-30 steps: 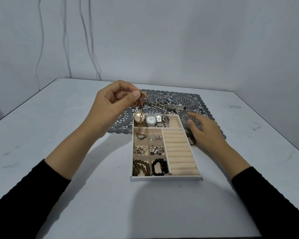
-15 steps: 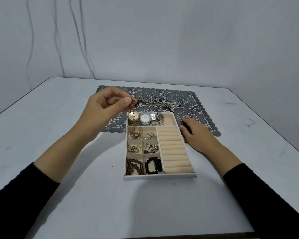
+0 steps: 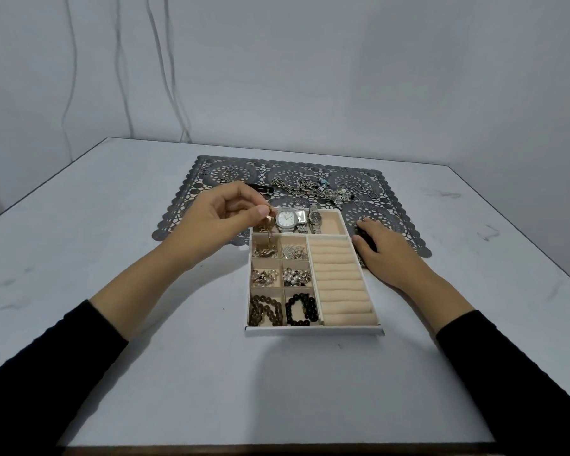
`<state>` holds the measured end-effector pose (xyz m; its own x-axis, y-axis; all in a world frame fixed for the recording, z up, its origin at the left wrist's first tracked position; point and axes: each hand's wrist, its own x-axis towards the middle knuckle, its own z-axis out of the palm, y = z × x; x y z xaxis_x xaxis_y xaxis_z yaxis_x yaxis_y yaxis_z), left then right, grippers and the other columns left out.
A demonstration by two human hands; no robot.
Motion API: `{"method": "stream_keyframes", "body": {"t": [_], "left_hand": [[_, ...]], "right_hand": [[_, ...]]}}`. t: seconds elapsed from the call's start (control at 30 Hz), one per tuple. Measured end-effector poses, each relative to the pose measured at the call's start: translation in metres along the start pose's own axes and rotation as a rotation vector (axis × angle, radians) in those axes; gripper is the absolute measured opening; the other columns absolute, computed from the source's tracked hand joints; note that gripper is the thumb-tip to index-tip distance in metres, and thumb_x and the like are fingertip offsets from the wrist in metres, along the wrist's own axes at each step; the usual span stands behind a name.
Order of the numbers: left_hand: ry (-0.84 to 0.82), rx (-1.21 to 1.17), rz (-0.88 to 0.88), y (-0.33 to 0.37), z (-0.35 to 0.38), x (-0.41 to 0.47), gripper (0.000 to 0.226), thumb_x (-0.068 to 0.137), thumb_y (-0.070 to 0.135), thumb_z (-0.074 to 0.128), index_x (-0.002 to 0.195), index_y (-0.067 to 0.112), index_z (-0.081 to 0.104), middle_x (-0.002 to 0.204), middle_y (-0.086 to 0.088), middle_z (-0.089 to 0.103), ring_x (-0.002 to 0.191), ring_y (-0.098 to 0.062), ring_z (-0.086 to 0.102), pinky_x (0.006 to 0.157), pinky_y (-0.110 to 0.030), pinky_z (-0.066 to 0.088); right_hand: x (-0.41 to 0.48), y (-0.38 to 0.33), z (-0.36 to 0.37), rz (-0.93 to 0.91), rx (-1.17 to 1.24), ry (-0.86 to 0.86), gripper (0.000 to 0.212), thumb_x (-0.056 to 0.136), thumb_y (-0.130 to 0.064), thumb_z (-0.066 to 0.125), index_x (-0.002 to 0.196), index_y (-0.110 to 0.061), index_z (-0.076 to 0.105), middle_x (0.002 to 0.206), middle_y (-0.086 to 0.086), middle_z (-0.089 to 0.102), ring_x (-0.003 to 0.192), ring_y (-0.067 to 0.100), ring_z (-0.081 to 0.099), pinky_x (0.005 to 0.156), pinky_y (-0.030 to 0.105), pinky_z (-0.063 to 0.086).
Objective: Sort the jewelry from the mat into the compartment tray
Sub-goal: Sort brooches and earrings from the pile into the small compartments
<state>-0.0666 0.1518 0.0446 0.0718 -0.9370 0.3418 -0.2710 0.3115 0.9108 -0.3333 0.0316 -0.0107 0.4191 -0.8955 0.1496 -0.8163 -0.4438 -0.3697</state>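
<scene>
The gold chain point(image 3: 270, 232) is now seen lowered well into the tray point(image 3: 313, 331): a second ago it was dangled high above the far left corner, and it is now hung from a pinch of the left hand point(image 3: 224, 215), with its lower end gathered in the top small compartment of the left column. The left thumb and forefinger are closed on the chain's upper links. The right hand point(image 3: 384, 255) is laid flat and loosely spread on the table against the tray's right wall, with nothing held, so that the tray is steadied. By this the chain is judged nearly placed; only release is left. A tangle of necklaces point(image 3: 313, 189) and several small rings point(image 3: 364, 192) are still seen on the mat point(image 3: 191, 205), and the ring rolls point(image 3: 338, 281) are unfilled, so much sorting is judged to be left.
</scene>
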Motion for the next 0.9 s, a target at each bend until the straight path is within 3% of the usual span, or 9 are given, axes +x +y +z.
{"method": "stream_keyframes", "body": {"t": [0.1, 0.17, 0.23, 0.33, 0.63, 0.9], "left_hand": [[-0.056, 0.051, -0.024, -0.001, 0.002, -0.001, 0.012, 0.081, 0.024, 0.068, 0.090, 0.016, 0.068, 0.087, -0.003, 0.073, 0.078, -0.018, 0.065, 0.070, -0.044, 0.056], [-0.081, 0.070, -0.031, -0.002, -0.001, -0.001, 0.009, 0.083, 0.017, 0.068, 0.091, 0.012, 0.068, 0.083, 0.004, 0.071, 0.076, -0.008, 0.064, 0.070, -0.035, 0.055], [-0.093, 0.110, -0.020, -0.005, -0.006, -0.001, 0.008, 0.084, 0.013, 0.069, 0.090, 0.008, 0.068, 0.083, -0.001, 0.070, 0.074, -0.008, 0.064, 0.067, -0.023, 0.055], [-0.104, 0.173, -0.020, -0.008, -0.013, 0.000, 0.009, 0.084, 0.012, 0.070, 0.092, 0.006, 0.070, 0.087, -0.011, 0.070, 0.076, -0.018, 0.067, 0.070, -0.024, 0.057], [-0.148, 0.482, 0.071, -0.017, -0.016, 0.002, 0.007, 0.084, 0.016, 0.072, 0.090, 0.019, 0.072, 0.081, 0.008, 0.071, 0.078, -0.006, 0.067, 0.075, -0.014, 0.052], [-0.198, 0.522, 0.112, -0.014, 0.002, 0.001, 0.010, 0.085, 0.017, 0.072, 0.095, 0.020, 0.074, 0.086, 0.015, 0.071, 0.083, -0.001, 0.066, 0.078, -0.012, 0.050]], "right_hand": [[-0.001, -0.001, -0.001, -0.002, 0.000, 0.004, 0.045, 0.100, -0.031, 0.042, 0.140, -0.009, 0.043, 0.142, 0.011, 0.046, 0.131, 0.026, 0.042, 0.106, 0.033, 0.032], [-0.001, -0.002, -0.001, -0.007, -0.001, 0.011, 0.045, 0.101, -0.030, 0.042, 0.139, -0.009, 0.043, 0.141, 0.010, 0.048, 0.129, 0.026, 0.044, 0.104, 0.031, 0.032], [-0.001, -0.003, -0.001, -0.013, -0.002, 0.016, 0.043, 0.101, -0.028, 0.042, 0.138, -0.007, 0.044, 0.135, 0.009, 0.052, 0.124, 0.025, 0.046, 0.098, 0.028, 0.032], [0.000, -0.003, -0.001, -0.013, -0.001, 0.019, 0.043, 0.101, -0.028, 0.042, 0.139, -0.008, 0.044, 0.137, 0.009, 0.051, 0.126, 0.024, 0.045, 0.099, 0.027, 0.032], [-0.001, -0.003, -0.002, -0.027, -0.014, 0.029, 0.041, 0.101, -0.027, 0.043, 0.136, -0.007, 0.046, 0.137, 0.011, 0.051, 0.127, 0.025, 0.044, 0.098, 0.027, 0.032], [-0.001, -0.004, -0.002, -0.013, -0.012, 0.013, 0.045, 0.101, -0.030, 0.042, 0.141, -0.010, 0.042, 0.146, 0.010, 0.043, 0.135, 0.024, 0.038, 0.106, 0.027, 0.029]]}}
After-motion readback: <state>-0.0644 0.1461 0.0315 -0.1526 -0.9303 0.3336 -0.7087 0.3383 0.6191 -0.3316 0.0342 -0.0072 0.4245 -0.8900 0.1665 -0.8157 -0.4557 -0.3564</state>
